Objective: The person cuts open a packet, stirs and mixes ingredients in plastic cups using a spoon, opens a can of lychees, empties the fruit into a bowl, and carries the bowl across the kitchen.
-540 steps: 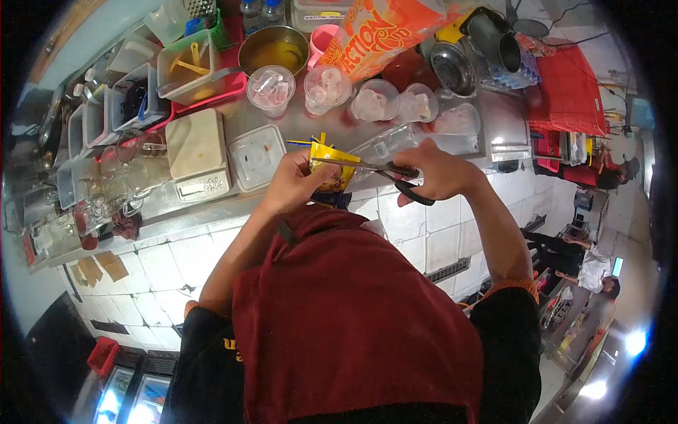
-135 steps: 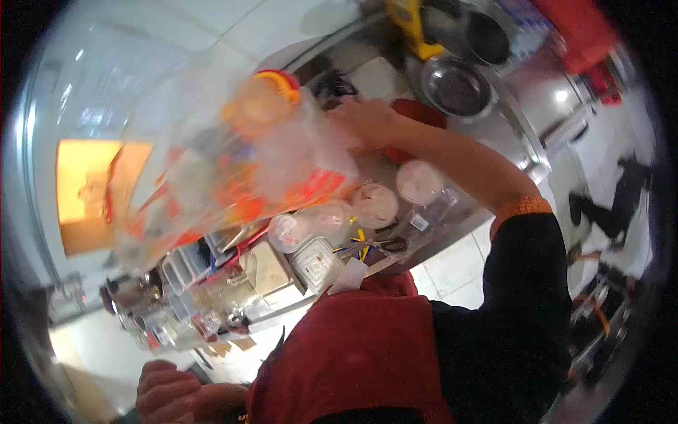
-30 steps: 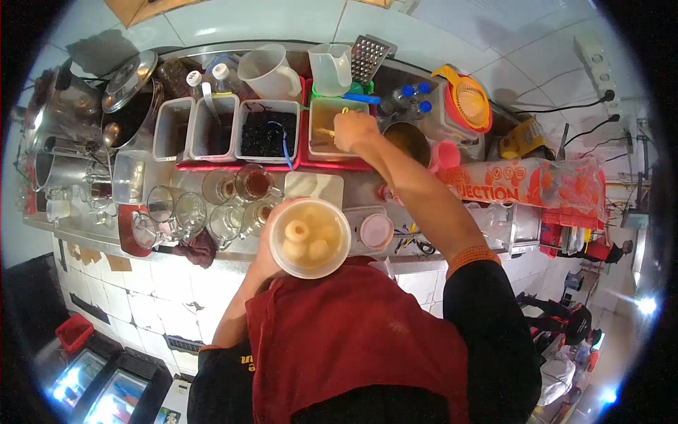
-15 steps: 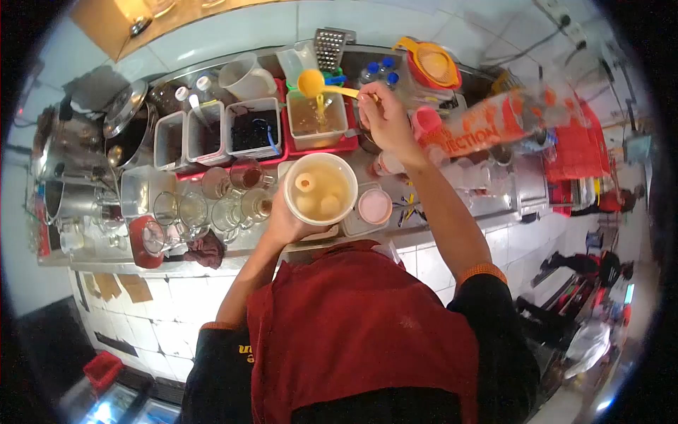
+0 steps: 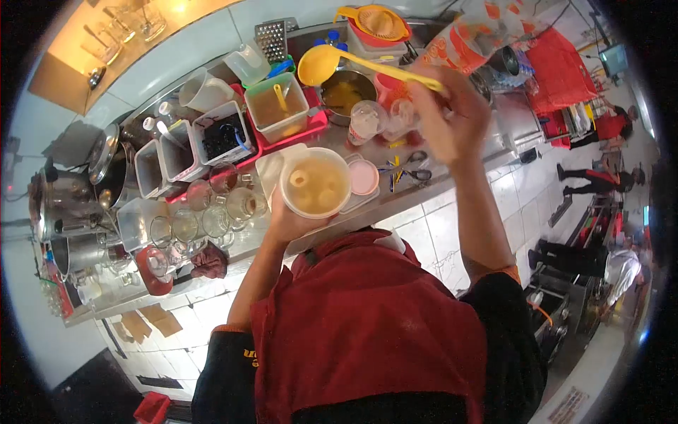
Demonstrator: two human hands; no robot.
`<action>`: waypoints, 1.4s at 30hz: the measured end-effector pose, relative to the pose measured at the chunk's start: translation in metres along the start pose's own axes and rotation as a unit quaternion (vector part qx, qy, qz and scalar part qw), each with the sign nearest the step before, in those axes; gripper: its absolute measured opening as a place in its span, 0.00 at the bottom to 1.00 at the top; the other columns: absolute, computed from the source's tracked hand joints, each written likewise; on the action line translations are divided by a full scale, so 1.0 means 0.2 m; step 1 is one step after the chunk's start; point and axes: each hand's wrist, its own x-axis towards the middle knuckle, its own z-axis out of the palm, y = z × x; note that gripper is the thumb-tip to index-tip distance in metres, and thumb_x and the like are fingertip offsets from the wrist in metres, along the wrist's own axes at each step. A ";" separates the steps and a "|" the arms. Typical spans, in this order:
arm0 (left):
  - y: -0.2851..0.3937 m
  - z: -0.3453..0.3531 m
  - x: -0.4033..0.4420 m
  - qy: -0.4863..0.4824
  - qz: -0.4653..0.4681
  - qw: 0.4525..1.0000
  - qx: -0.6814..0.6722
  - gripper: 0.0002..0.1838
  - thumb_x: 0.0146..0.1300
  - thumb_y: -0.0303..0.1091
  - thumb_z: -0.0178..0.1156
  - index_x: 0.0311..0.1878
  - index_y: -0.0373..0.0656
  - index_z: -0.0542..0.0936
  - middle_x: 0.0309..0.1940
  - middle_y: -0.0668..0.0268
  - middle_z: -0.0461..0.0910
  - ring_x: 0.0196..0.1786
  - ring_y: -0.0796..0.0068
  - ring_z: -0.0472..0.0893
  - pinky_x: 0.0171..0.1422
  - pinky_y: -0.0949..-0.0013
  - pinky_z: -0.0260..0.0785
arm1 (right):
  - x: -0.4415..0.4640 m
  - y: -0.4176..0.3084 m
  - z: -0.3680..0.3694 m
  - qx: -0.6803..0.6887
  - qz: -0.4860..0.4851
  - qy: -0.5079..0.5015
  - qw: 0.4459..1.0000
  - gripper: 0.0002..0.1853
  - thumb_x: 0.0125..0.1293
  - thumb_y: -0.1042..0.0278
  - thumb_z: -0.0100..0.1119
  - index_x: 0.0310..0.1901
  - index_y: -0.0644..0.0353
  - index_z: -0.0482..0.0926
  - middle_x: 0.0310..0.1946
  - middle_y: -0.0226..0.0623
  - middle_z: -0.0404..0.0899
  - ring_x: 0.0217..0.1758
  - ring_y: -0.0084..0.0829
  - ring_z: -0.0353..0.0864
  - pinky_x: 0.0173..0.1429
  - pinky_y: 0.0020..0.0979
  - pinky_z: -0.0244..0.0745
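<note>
My left hand (image 5: 288, 220) is closed around the side of a white tub (image 5: 344, 201). Inside it are pale yellow liquid and several round whitish pieces, perhaps fruit. Raised over the back of the counter, my right hand (image 5: 459, 116) grips the handle of a yellow ladle (image 5: 319, 65); the bowl of the ladle points left. Below and left of that ladle bowl stands a container of brownish liquid (image 5: 277, 109) with a yellow spoon in it. A metal pot (image 5: 347, 95) of amber liquid sits just under the ladle handle.
Several glass mugs (image 5: 244, 205) crowd the counter at left, near tubs with dark contents (image 5: 222, 134). Plastic cups (image 5: 367, 124) stand right of centre, beside a pink-topped tub (image 5: 364, 177). A grater (image 5: 271, 41) and an orange juicer (image 5: 378, 25) are at the back. Other people (image 5: 600, 173) stand far right.
My right hand has moved right and up with the ladle, away from over the brownish liquid. The tub remains in my left hand. The view has shifted and turned.
</note>
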 end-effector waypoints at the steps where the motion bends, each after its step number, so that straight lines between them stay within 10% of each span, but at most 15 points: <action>1: -0.01 0.01 0.00 -0.008 -0.004 1.000 0.000 0.50 0.37 0.37 0.85 0.66 0.39 0.70 0.58 0.60 0.80 0.59 0.66 0.81 0.66 0.60 0.74 | -0.04 -0.06 -0.06 -0.004 0.007 0.004 1.000 0.16 0.59 0.69 0.74 0.50 0.52 0.85 0.33 0.33 0.85 0.23 0.31 0.81 0.31 0.32 0.78; 3: -0.05 0.03 0.04 0.007 0.136 0.987 0.086 0.55 0.36 0.39 0.87 0.69 0.38 0.66 0.63 0.58 0.76 0.63 0.66 0.78 0.69 0.60 0.72 | -0.14 -0.15 -0.17 0.046 -0.044 -0.044 0.997 0.17 0.56 0.73 0.73 0.49 0.52 0.85 0.32 0.36 0.84 0.26 0.33 0.82 0.32 0.32 0.78; 13: -0.03 0.40 0.14 -0.036 0.036 0.995 0.081 0.57 0.34 0.41 0.88 0.69 0.37 0.66 0.62 0.57 0.76 0.63 0.63 0.78 0.69 0.60 0.71 | -0.48 0.00 -0.28 -0.020 -0.235 -0.229 0.944 0.22 0.53 0.73 0.74 0.51 0.57 0.81 0.38 0.32 0.78 0.39 0.33 0.82 0.40 0.34 0.79; 16: 0.00 0.58 0.16 -0.029 -0.101 0.966 -0.236 0.56 0.33 0.41 0.89 0.67 0.38 0.68 0.61 0.57 0.77 0.62 0.63 0.78 0.68 0.61 0.71 | -0.40 0.13 -0.43 0.023 -0.199 -0.314 0.928 0.18 0.54 0.74 0.73 0.48 0.59 0.83 0.37 0.34 0.80 0.38 0.37 0.83 0.41 0.37 0.81; 18: -0.09 0.64 0.13 -0.029 0.053 0.993 0.101 0.54 0.34 0.40 0.88 0.67 0.38 0.69 0.60 0.57 0.77 0.62 0.63 0.79 0.67 0.61 0.71 | -0.37 0.24 -0.52 0.058 -0.185 -0.351 0.916 0.14 0.54 0.75 0.73 0.44 0.61 0.84 0.35 0.38 0.82 0.36 0.40 0.84 0.40 0.38 0.81; 26: -0.15 0.94 0.20 -0.065 0.067 0.994 0.063 0.49 0.37 0.34 0.85 0.66 0.38 0.71 0.60 0.58 0.78 0.60 0.63 0.80 0.66 0.61 0.71 | -0.37 0.39 -0.75 0.108 -0.012 -0.325 0.939 0.09 0.58 0.79 0.68 0.41 0.63 0.84 0.31 0.40 0.83 0.28 0.39 0.83 0.31 0.35 0.78; 42: -0.22 1.01 0.27 -0.015 0.007 0.989 0.150 0.52 0.33 0.39 0.88 0.65 0.41 0.72 0.59 0.59 0.78 0.60 0.63 0.79 0.66 0.59 0.71 | -0.22 0.62 -0.75 0.065 -0.303 -0.436 0.845 0.15 0.57 0.76 0.70 0.47 0.58 0.83 0.30 0.35 0.79 0.26 0.37 0.78 0.28 0.35 0.75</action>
